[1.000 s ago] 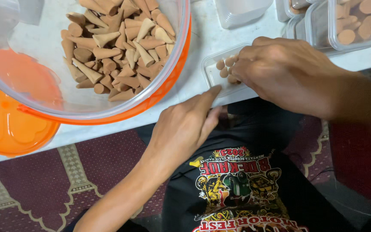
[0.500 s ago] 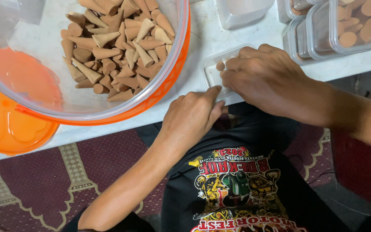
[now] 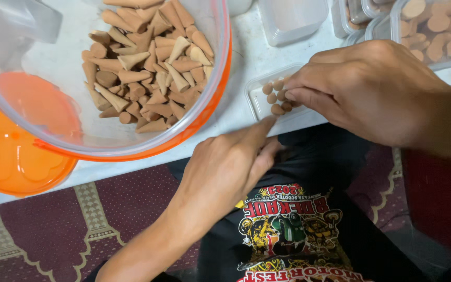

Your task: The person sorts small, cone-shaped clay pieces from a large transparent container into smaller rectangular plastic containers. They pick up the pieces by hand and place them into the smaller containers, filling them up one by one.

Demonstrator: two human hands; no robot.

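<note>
- The right hand (image 3: 371, 91) lies at about 2 o'clock in the view, its fingers drawn together over a small clear tray (image 3: 259, 102); the fingertips touch the brown cones (image 3: 275, 99) standing in it, though whether they pinch one cannot be told.
- The left hand (image 3: 225, 167) sits near the centre, fingers pressed together and extended toward 1 o'clock; the fingertips meet the tray's near edge and hold nothing.
- The tray rests on the white desk (image 3: 246, 55), close to its near edge, with the cones clustered at its right end beside the right hand.
- At 10 o'clock from the left hand stands a large clear bowl (image 3: 204, 117) with a heap of loose cones (image 3: 147, 68) inside.
- An orange lid (image 3: 11, 162) lies under the bowl, at 9 o'clock.
- At 1 o'clock, beyond the right hand, clear boxes (image 3: 434, 26) hold more cones set upright.
- An empty clear box (image 3: 293, 21) sits at 12 o'clock.
- Below the desk, a patterned maroon rug (image 3: 74, 224) shows at 7 o'clock.
</note>
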